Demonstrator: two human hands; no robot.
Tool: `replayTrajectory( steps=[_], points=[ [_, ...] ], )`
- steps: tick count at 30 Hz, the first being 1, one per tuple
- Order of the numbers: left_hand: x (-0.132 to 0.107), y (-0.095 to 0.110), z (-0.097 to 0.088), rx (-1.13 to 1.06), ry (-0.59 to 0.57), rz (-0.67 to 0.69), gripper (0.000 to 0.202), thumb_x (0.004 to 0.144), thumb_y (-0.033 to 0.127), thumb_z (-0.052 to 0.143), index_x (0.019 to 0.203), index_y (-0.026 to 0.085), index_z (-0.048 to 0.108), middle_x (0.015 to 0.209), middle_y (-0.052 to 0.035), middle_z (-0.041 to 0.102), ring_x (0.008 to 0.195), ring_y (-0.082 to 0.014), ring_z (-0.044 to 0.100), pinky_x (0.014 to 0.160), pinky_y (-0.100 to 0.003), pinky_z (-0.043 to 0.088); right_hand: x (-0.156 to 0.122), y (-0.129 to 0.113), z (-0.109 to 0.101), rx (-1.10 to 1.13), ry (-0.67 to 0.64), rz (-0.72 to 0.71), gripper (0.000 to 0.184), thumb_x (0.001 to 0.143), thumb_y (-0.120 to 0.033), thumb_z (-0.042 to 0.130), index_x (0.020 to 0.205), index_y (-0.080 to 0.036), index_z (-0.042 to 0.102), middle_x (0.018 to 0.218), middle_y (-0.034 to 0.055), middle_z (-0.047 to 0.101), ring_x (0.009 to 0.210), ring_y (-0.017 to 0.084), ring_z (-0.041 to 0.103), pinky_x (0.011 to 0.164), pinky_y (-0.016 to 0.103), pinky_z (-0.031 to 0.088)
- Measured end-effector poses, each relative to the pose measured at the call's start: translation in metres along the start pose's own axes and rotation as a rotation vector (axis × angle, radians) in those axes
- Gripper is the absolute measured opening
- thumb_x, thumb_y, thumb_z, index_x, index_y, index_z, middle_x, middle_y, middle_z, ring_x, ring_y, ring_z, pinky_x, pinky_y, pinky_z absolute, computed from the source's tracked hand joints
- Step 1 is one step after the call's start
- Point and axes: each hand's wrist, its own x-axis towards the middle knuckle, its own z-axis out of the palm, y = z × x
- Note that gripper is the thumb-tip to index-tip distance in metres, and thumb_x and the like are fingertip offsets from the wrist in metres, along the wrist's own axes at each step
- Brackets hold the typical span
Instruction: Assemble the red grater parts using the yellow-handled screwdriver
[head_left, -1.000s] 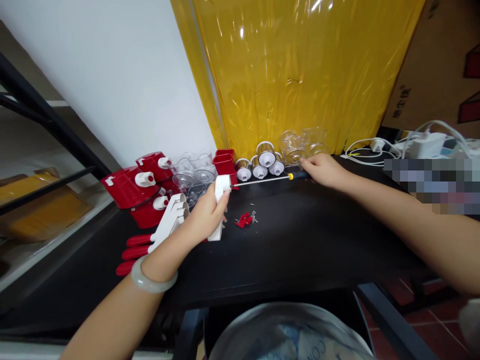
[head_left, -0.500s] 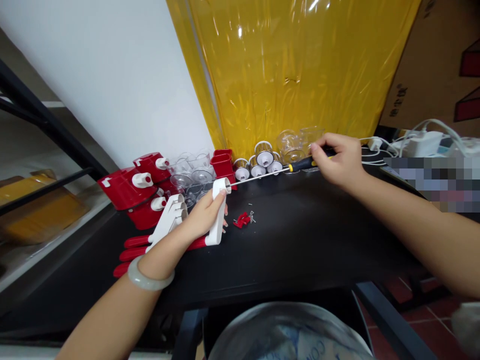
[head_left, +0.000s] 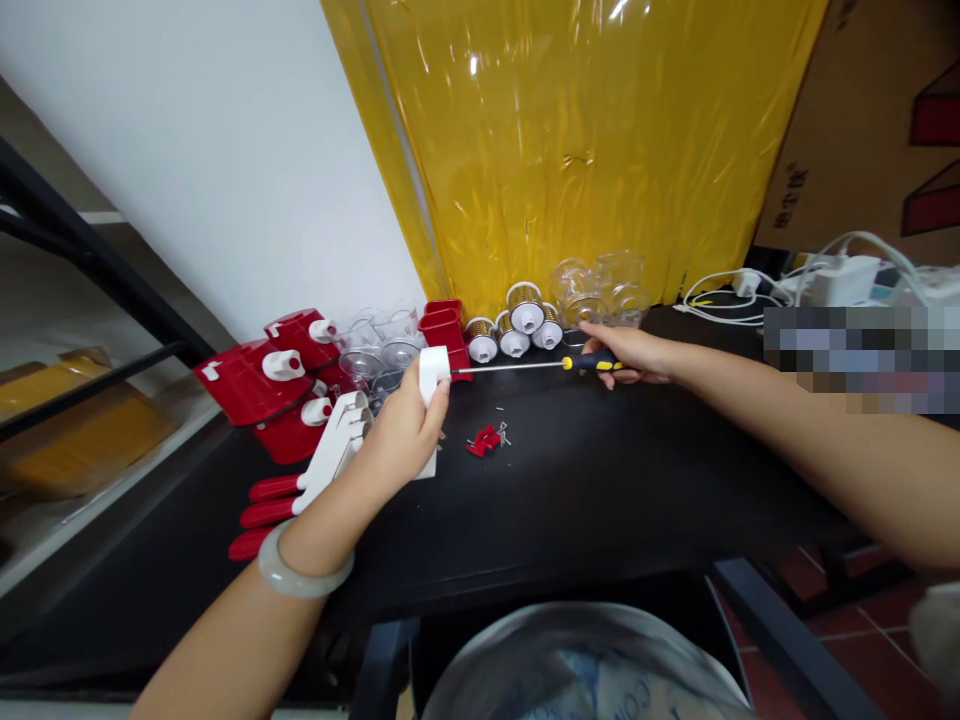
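Observation:
My left hand (head_left: 401, 425) is closed round a white crank handle (head_left: 433, 371), whose round socket end faces right; my fingers cover much of its arm. In my right hand (head_left: 637, 354) is a long screwdriver (head_left: 590, 361) with a black and yellow handle. Its thin shaft lies nearly level and its tip meets the socket; the very end is hidden. Below the shaft, small red plastic pieces (head_left: 484, 441) and several screws (head_left: 505, 434) lie on the black table (head_left: 600, 480). More white crank handles (head_left: 334, 440) with red grips rest left of my left hand.
Red grater bodies (head_left: 251, 382) are stacked at the left, beside clear plastic cups (head_left: 379, 340). Red hoppers (head_left: 442, 325), metal grater drums (head_left: 526, 310) and more clear parts (head_left: 600, 285) line the yellow-wrapped back. White cables (head_left: 727, 300) lie at the right; a lined bin (head_left: 585, 660) stands below the table edge.
My right hand has moved left and down with a new grip on the screwdriver, whose handle has lowered to nearly level. My left hand has turned the crank handle slightly.

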Motion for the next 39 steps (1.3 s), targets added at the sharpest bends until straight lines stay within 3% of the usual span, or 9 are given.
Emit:
replayTrajectory(
  steps=[3, 7, 15, 19, 22, 25, 28, 35, 39],
  points=[
    [0.001, -0.002, 0.0, -0.023, 0.009, -0.008, 0.043, 0.104, 0.049, 0.037, 0.129, 0.016, 0.048, 0.078, -0.0021, 0.066, 0.056, -0.0193, 0.066, 0.063, -0.031, 0.05, 0.001, 0.001, 0.0, -0.121, 0.107, -0.076, 0.051, 0.098, -0.059, 0.041, 0.067, -0.021, 0.055, 0.04, -0.0007, 0.049, 0.032, 0.01, 0.03, 0.04, 0.025, 0.02],
    [0.003, -0.001, 0.0, -0.07, 0.007, -0.032, 0.038, 0.103, 0.047, 0.038, 0.122, 0.017, 0.05, 0.077, -0.0015, 0.065, 0.053, -0.0178, 0.064, 0.06, -0.031, 0.05, 0.002, -0.001, -0.004, -0.31, 0.29, -0.32, 0.049, 0.098, -0.055, 0.042, 0.066, -0.021, 0.056, 0.043, -0.0016, 0.049, 0.042, 0.014, 0.044, 0.052, 0.027, 0.035],
    [0.006, -0.004, 0.003, -0.273, -0.036, -0.163, 0.032, 0.098, 0.054, 0.045, 0.096, 0.022, 0.047, 0.071, 0.001, 0.06, 0.049, -0.0183, 0.063, 0.046, -0.029, 0.05, -0.02, -0.009, -0.007, -0.66, 0.742, -0.834, 0.034, 0.093, -0.041, 0.044, 0.065, -0.024, 0.053, 0.062, 0.0037, 0.059, 0.062, 0.02, 0.056, 0.064, 0.033, 0.041],
    [0.007, -0.002, 0.004, -0.424, -0.106, -0.304, 0.034, 0.094, 0.057, 0.052, 0.096, 0.023, 0.047, 0.068, 0.0013, 0.059, 0.046, -0.0204, 0.062, 0.039, -0.03, 0.049, -0.032, -0.01, -0.012, -0.774, 0.793, -0.974, 0.021, 0.086, -0.037, 0.05, 0.071, -0.025, 0.059, 0.069, 0.0066, 0.063, 0.068, 0.023, 0.061, 0.068, 0.036, 0.044],
    [0.006, 0.0, 0.005, -0.45, -0.133, -0.318, 0.033, 0.094, 0.056, 0.053, 0.094, 0.024, 0.047, 0.067, 0.0018, 0.059, 0.046, -0.0201, 0.062, 0.038, -0.03, 0.05, -0.032, -0.01, -0.013, -0.677, 0.81, -1.039, 0.014, 0.083, -0.037, 0.053, 0.08, -0.026, 0.061, 0.075, 0.0072, 0.067, 0.07, 0.023, 0.063, 0.068, 0.038, 0.047],
    [0.005, 0.0, 0.006, -0.449, -0.145, -0.32, 0.034, 0.094, 0.057, 0.053, 0.093, 0.024, 0.046, 0.067, 0.0029, 0.059, 0.046, -0.0192, 0.062, 0.039, -0.031, 0.051, -0.023, -0.008, -0.011, -0.484, 0.806, -1.038, 0.011, 0.082, -0.035, 0.058, 0.085, -0.025, 0.059, 0.078, 0.0061, 0.067, 0.07, 0.022, 0.063, 0.067, 0.037, 0.048],
    [0.005, 0.001, 0.006, -0.478, -0.149, -0.316, 0.035, 0.095, 0.058, 0.052, 0.094, 0.024, 0.045, 0.067, 0.0035, 0.058, 0.045, -0.0181, 0.061, 0.038, -0.031, 0.052, -0.009, -0.006, -0.009, -0.317, 0.759, -0.924, 0.014, 0.084, -0.038, 0.059, 0.081, -0.024, 0.056, 0.075, 0.0041, 0.064, 0.071, 0.021, 0.062, 0.067, 0.035, 0.05],
    [0.003, 0.005, 0.008, -0.611, -0.131, -0.303, 0.036, 0.096, 0.058, 0.051, 0.094, 0.023, 0.046, 0.073, 0.0025, 0.06, 0.047, -0.0145, 0.061, 0.039, -0.028, 0.054, -0.001, -0.016, -0.009, 0.164, 0.673, -0.843, 0.026, 0.094, -0.043, 0.042, 0.076, -0.025, 0.049, 0.071, 0.0053, 0.058, 0.071, 0.021, 0.063, 0.066, 0.036, 0.051],
    [0.003, 0.004, 0.009, -0.701, -0.086, -0.278, 0.039, 0.093, 0.061, 0.054, 0.097, 0.022, 0.047, 0.075, 0.0023, 0.06, 0.049, -0.0145, 0.062, 0.04, -0.029, 0.056, -0.01, -0.02, -0.005, 0.141, 0.593, -0.754, 0.048, 0.098, -0.059, 0.03, 0.075, -0.025, 0.055, 0.071, 0.0085, 0.061, 0.067, 0.021, 0.062, 0.06, 0.036, 0.05]
  ],
)
